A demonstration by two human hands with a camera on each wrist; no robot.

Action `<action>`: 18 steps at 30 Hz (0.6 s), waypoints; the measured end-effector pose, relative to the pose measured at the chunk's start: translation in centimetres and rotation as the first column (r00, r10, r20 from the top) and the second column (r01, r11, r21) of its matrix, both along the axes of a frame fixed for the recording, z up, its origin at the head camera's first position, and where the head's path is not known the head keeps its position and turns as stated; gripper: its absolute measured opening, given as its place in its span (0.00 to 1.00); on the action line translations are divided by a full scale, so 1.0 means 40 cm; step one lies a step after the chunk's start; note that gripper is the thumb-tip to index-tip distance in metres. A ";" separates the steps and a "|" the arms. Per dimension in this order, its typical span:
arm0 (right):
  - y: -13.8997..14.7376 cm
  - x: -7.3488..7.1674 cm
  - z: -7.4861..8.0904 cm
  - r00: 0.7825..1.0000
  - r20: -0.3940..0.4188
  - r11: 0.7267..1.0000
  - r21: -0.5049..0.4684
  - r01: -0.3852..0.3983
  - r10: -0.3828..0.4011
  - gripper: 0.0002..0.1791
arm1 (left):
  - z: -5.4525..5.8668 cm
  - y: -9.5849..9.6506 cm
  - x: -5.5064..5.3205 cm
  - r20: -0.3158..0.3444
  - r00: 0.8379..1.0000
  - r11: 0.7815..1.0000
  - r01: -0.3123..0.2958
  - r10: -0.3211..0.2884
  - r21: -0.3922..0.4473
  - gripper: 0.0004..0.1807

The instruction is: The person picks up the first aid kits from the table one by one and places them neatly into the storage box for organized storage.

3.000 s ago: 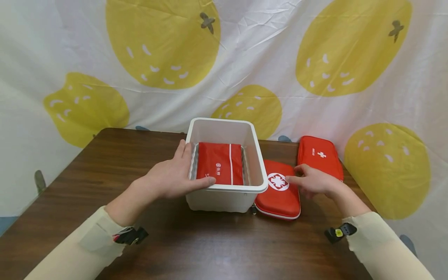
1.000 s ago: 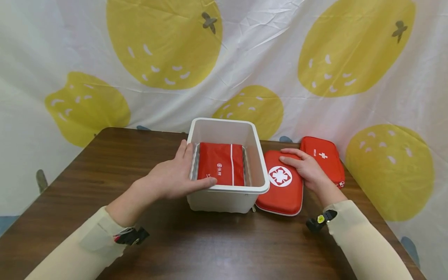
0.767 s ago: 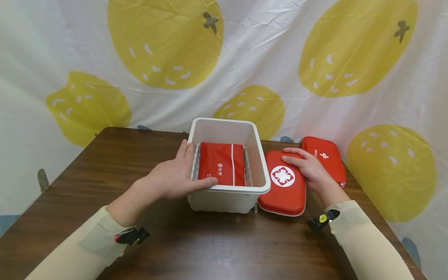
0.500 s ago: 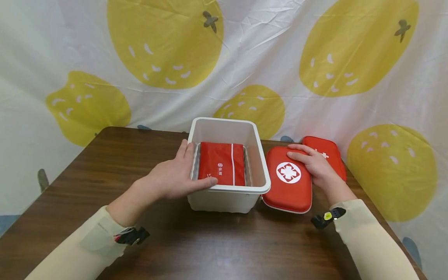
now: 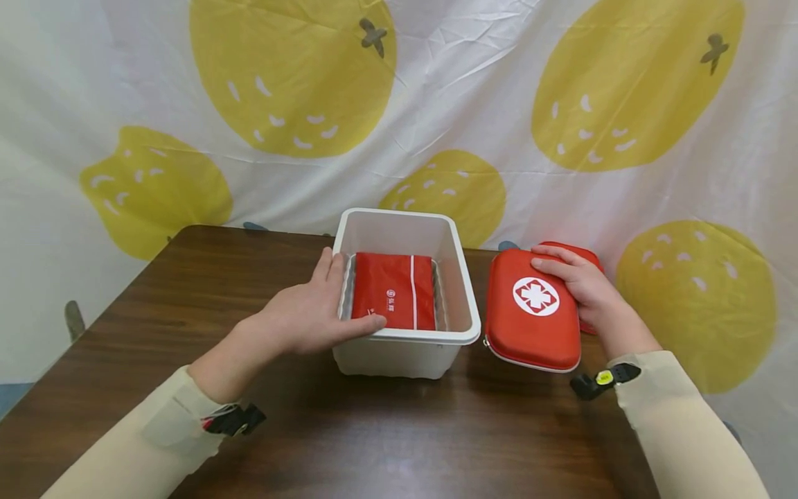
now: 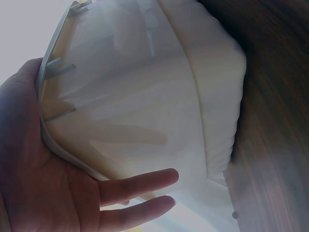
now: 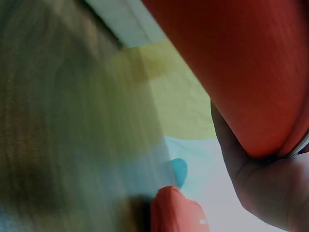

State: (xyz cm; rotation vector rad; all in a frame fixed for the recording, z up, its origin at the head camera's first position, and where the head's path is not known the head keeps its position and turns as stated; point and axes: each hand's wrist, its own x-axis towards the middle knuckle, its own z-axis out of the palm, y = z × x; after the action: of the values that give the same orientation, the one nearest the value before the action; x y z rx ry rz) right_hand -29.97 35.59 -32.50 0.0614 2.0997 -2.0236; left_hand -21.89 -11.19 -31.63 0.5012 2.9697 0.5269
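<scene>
In the head view, my right hand (image 5: 582, 284) grips the right side of a red first-aid case (image 5: 533, 336) with a white emblem. The case is lifted off the table, and its underside (image 7: 236, 63) shows in the right wrist view. My left hand (image 5: 299, 315) rests against a white plastic bin (image 5: 399, 357), its thumb along the front rim and its fingers at the left side. Straight fingers (image 6: 140, 186) lie by the bin's outer wall in the left wrist view. Inside the bin is a red pouch (image 5: 383, 284) with a white stripe.
A second red case (image 5: 589, 258) lies behind the lifted one, mostly hidden by it and by my right hand. Under everything is a dark wooden table (image 5: 399, 436). A white curtain (image 5: 449, 83) printed with yellow fruit hangs behind.
My right hand took hold of the first-aid case, which lay beside the bin, and has raised it and moved it right, now covering most of the second case. My left hand stays put.
</scene>
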 end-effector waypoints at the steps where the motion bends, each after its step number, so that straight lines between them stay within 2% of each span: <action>1: 0.003 0.000 0.007 1.000 -0.004 1.000 -0.007 -0.003 0.003 0.15 | 0.001 -0.001 0.000 0.000 1.000 1.000 0.000 0.000 -0.002 0.71; 10: 0.014 0.003 0.072 1.000 -0.022 0.995 -0.093 -0.022 0.020 0.13 | 0.001 0.000 0.001 0.001 1.000 1.000 0.002 -0.002 0.009 0.71; 18: -0.012 0.004 0.135 0.998 -0.046 0.983 -0.173 -0.059 0.052 0.14 | -0.001 0.007 -0.001 0.006 1.000 1.000 -0.001 0.001 0.014 0.71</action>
State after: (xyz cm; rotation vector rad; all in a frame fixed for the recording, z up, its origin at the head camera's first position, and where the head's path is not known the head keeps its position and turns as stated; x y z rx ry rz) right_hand -29.81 35.11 -27.10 -0.0678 1.9159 -2.1833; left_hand -21.93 -10.92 -31.67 0.4982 2.9624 0.5494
